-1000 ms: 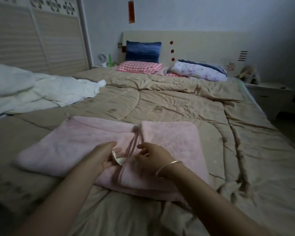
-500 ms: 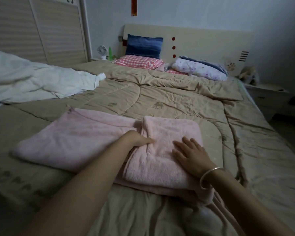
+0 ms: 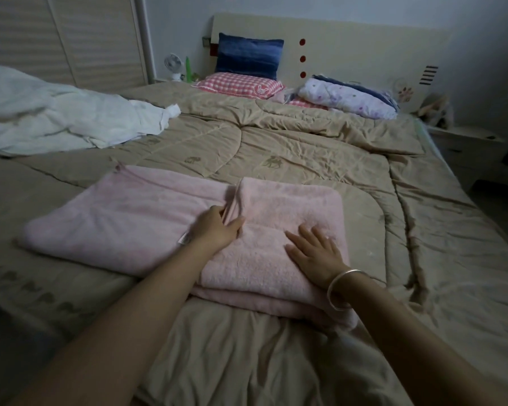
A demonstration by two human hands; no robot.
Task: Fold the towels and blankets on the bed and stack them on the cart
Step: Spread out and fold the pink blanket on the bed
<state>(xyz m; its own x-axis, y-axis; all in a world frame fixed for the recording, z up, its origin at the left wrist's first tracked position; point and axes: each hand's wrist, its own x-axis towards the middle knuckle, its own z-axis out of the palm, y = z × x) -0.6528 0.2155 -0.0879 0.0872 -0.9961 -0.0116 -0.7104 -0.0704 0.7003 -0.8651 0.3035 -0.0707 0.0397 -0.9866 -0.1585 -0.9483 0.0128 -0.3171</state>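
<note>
A pink towel (image 3: 147, 221) is spread on the bed (image 3: 305, 148), partly folded: its right portion has been doubled over, and both hands rest on that thicker part. The right hand (image 3: 314, 253) is laid flat, fingers spread and gripping nothing, pressing the top layer down. The left hand (image 3: 217, 227) is set just beside the fold's edge, its fingertips (image 3: 225, 213) tucked into the ridge of fabric; whether the cloth is actually pinched cannot be told.

The step in hand is judged to be the flattening of this fold before the next one is made. It is best done if the right palm is kept as an anchor while the ridge by the left fingers is smoothed outward, so that no bunching is trapped inside (thick pile like this tends to creep). The edges nearest the wrists should be squared, since the lower layers are seen to jut out there.

A white blanket (image 3: 56, 118) lies unfolded well beyond the left hand. No cart is in view.
</note>
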